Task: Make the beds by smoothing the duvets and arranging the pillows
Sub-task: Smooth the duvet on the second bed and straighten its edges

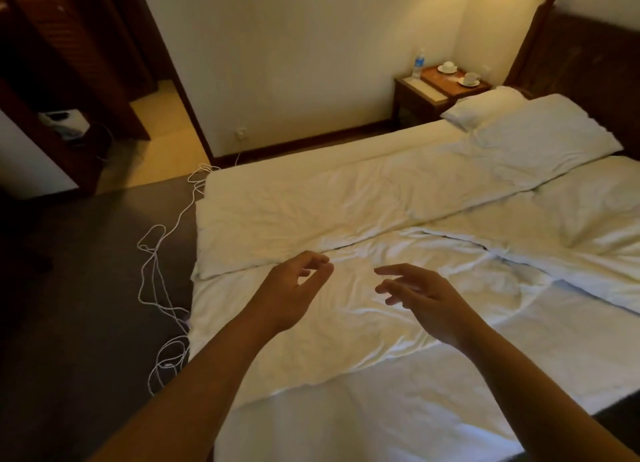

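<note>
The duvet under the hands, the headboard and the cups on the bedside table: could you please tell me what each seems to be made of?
The duvet looks like white woven cotton or a blend, matte, with fine creases. The headboard seems to be dark wood, with a carved post at its left end. The cups look like white glazed ceramic, smooth, standing on saucers; they are too small to be sure.

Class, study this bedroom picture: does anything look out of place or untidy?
Yes. A white cord lies in tangled loops on the dark floor beside the bed, a likely trip hazard. The near duvet is rumpled and askew, its corner folded back.
</note>
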Demonstrator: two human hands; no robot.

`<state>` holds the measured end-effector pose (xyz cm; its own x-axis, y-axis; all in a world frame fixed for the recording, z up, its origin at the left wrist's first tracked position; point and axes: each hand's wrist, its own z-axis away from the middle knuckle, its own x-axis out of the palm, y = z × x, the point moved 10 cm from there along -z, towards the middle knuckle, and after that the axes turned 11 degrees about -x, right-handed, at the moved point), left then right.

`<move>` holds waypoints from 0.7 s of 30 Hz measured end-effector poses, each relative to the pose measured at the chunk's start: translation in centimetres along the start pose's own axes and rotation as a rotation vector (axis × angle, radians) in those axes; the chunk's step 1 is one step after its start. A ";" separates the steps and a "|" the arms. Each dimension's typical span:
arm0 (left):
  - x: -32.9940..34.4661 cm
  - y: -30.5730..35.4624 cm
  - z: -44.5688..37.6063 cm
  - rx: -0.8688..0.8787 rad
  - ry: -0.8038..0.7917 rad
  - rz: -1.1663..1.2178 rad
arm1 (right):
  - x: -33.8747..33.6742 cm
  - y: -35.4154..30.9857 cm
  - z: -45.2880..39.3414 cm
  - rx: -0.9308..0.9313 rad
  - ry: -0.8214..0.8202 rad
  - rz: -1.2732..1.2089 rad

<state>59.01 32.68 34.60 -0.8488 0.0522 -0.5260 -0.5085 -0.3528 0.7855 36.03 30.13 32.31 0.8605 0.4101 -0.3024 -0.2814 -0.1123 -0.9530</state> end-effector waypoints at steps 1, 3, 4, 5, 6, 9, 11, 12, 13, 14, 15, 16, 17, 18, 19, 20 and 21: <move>-0.4 1.0 1.8 0.023 -0.003 0.015 | -0.3 -1.3 1.5 -0.010 0.010 0.004; -1.0 2.4 5.1 0.054 -0.015 0.034 | -0.7 -3.4 4.5 -0.023 0.026 0.021; -1.2 2.6 6.5 0.062 -0.020 0.046 | -0.7 -4.2 6.0 -0.028 0.036 0.023; -1.4 2.4 7.7 0.066 -0.022 0.061 | -0.8 -4.8 7.5 -0.031 0.050 0.026; -1.4 2.0 8.9 0.063 -0.031 0.078 | -0.8 -5.4 9.0 -0.035 0.069 0.030; -1.4 0.6 11.5 0.037 -0.054 0.152 | -1.1 -6.4 13.2 -0.026 0.142 0.018; -1.0 0.1 13.1 0.020 -0.044 0.227 | -1.2 -6.2 15.8 -0.011 0.186 0.045; -0.7 0.1 13.9 -0.002 -0.035 0.265 | -1.2 -5.9 17.1 -0.001 0.201 0.068; -0.1 0.1 14.6 -0.029 -0.025 0.295 | -1.2 -5.7 18.5 0.009 0.211 0.082; 0.6 0.4 15.5 -0.044 -0.015 0.300 | -1.1 -5.4 20.0 0.019 0.216 0.088; 1.5 1.0 16.4 -0.044 -0.011 0.299 | -1.3 -5.3 21.5 0.027 0.222 0.091; 2.4 1.8 17.3 -0.027 -0.020 0.299 | -1.7 -5.3 22.9 0.033 0.239 0.092; 3.4 2.8 18.0 -0.008 -0.037 0.302 | -2.4 -5.4 24.3 0.037 0.267 0.089; 4.3 3.9 18.5 0.011 -0.055 0.292 | -3.5 -5.6 25.6 0.040 0.303 0.082; 5.1 4.9 18.7 0.027 -0.069 0.280 | -4.7 -5.6 26.9 0.041 0.342 0.071; 5.9 5.9 18.9 0.040 -0.077 0.271 | -6.1 -5.6 28.1 0.040 0.376 0.061; 6.6 6.9 18.9 0.045 -0.079 0.269 | -7.6 -5.5 29.2 0.037 0.403 0.056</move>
<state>47.14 48.27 42.71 -0.9618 0.0354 -0.2714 -0.2681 -0.3218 0.9081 18.65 54.07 40.40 0.9389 0.0161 -0.3439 -0.3413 -0.0885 -0.9358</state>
